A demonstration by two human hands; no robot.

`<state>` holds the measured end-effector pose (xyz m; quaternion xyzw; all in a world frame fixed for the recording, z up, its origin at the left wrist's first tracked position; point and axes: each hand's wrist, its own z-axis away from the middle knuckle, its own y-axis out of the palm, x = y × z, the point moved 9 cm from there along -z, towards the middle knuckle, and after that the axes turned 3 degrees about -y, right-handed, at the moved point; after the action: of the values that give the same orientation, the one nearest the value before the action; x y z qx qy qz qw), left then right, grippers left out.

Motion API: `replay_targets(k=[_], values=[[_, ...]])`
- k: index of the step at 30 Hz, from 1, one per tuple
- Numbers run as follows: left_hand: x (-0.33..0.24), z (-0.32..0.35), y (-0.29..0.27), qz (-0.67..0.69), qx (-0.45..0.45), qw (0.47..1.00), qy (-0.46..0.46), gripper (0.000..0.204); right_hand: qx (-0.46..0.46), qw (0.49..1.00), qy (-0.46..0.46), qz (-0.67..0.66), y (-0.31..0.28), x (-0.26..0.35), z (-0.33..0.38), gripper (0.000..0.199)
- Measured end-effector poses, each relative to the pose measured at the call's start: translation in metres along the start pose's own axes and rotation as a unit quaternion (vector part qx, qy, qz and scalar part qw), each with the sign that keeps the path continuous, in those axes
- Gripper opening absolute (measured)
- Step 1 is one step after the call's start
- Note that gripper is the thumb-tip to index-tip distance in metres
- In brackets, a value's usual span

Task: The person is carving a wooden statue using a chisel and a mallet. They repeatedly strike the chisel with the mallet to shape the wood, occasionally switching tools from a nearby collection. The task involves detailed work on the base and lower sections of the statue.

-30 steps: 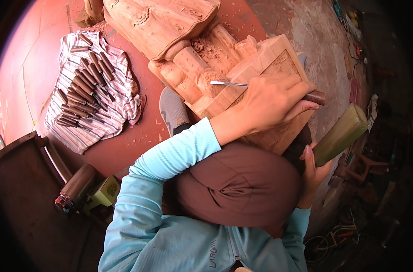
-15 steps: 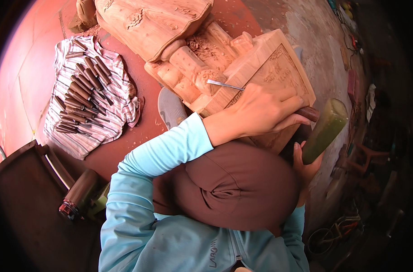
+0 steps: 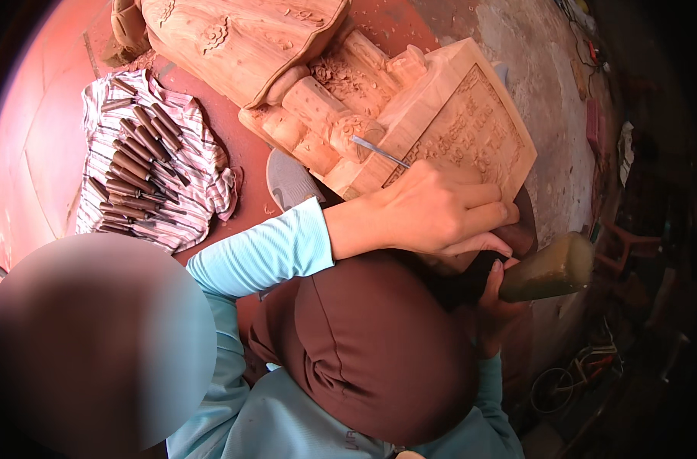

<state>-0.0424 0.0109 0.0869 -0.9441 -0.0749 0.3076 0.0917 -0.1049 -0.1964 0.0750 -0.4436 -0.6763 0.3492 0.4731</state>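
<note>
- The work goes on over a red-brown floor (image 3: 34, 138), dusted with wood chips near the wood carving (image 3: 348, 99); past the carving's far right side the ground turns to rough grey concrete (image 3: 532, 84).
- The wood carving is a large pale block lying across the top middle of the view: rounded, column-like shapes in its middle, a flat framed panel (image 3: 471, 130) with cut lettering at its right end, loose shavings in its hollows.
- Left of the carving a striped cloth (image 3: 195, 199) is spread on the floor, and a row of chisels with dark wooden handles (image 3: 134, 172) lies on it, side by side.
- Just below the carving, between it and the light blue sleeve, a grey rounded thing (image 3: 291, 183) shows; what it is cannot be told.
- The left hand (image 3: 440, 210) lies on the lower edge of the panel, fingers curled tight around a chisel (image 3: 379, 151); its thin metal blade slants up and left, the tip touching the carving beside the rounded knob.
- The right hand (image 3: 494, 306) is below the panel's lower right corner, closed around the handle of a dull green mallet (image 3: 551, 268), whose thick head points right, clear of the carving.
- A brown-clad knee fills the space below the carving, between the two arms.
- To the far right of the carving the room is dark, with cluttered shapes too dim to tell.
</note>
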Motion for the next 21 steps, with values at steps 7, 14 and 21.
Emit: replay_targets(k=[7,14,21], values=[[-0.004,-0.001,-0.004,0.012,-0.019,1.000,0.021,0.034,-0.030,0.999,-0.009,-0.041,0.003,0.001,0.006,0.017],[-0.020,-0.006,-0.003,-0.009,-0.003,0.998,0.070,0.031,-0.045,0.980,-0.056,-0.188,0.003,0.015,-0.001,0.016],[-0.007,-0.007,0.003,-0.026,-0.020,0.999,0.020,0.035,-0.013,0.997,0.004,-0.079,0.003,-0.012,0.005,0.020]])
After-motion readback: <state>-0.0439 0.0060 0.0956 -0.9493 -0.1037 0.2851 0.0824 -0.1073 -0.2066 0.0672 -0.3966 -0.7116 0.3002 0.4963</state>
